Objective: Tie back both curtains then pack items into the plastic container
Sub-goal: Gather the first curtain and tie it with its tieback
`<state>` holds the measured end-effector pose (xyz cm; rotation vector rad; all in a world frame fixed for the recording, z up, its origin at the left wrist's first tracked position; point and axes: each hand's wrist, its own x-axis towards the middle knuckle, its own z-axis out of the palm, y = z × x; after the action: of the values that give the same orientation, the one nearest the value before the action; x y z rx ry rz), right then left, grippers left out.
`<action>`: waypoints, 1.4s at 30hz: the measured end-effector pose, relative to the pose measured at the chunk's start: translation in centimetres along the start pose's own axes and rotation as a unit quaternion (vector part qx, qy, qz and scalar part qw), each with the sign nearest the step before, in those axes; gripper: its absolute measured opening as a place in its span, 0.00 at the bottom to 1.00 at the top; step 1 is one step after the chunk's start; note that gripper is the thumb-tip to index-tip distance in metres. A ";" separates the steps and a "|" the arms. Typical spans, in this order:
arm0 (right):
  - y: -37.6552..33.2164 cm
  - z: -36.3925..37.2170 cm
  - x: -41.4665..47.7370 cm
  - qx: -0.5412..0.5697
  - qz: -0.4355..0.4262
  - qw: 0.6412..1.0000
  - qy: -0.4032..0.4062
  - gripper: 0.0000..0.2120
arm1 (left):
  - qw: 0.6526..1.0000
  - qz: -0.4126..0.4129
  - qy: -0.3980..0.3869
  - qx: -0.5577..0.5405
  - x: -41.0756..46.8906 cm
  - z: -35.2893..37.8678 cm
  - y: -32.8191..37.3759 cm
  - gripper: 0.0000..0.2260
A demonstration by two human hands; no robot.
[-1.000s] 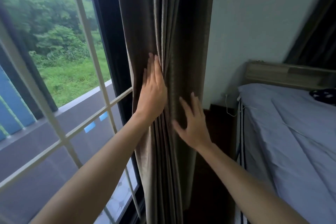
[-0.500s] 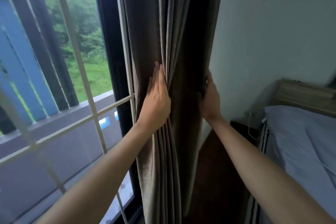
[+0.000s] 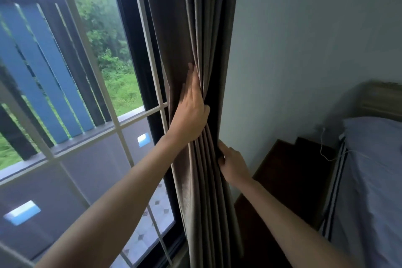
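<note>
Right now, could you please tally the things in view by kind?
curtain: 1
hands: 2, left hand and right hand
bed: 1
side table: 1
white cable: 1
Total: 6

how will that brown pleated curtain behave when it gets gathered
The brown pleated fabric curtain is probably floppy: its long folds bunch under the left hand. It looks thick and opaque, so likely heavyish. Its matte weave probably won't slip where the right hand grips its edge.
</note>
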<state>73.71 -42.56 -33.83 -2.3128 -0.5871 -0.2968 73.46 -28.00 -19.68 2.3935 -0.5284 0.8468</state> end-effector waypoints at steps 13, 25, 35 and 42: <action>-5.5 4.3 -3.0 0.049 0.110 0.991 0.058 0.20 | 0.999 -0.019 0.007 -0.026 0.2 0.8 2.1 0.37; -7.2 5.9 -3.3 -0.036 0.206 0.959 0.191 0.11 | 0.993 -0.030 -0.032 -0.107 0.2 0.9 1.8 0.36; -4.7 5.0 -4.0 -0.109 0.161 0.943 0.269 0.03 | 0.996 -0.018 0.036 -0.078 -4.1 1.7 0.9 0.30; -3.8 5.5 -3.3 -0.108 0.154 0.951 0.246 0.08 | 0.988 -0.152 0.025 -0.021 -13.3 6.0 -3.3 0.28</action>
<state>69.23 -37.36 -36.68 -2.3623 0.0608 -0.7871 68.20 -26.65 -33.62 2.3284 -0.1524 0.7501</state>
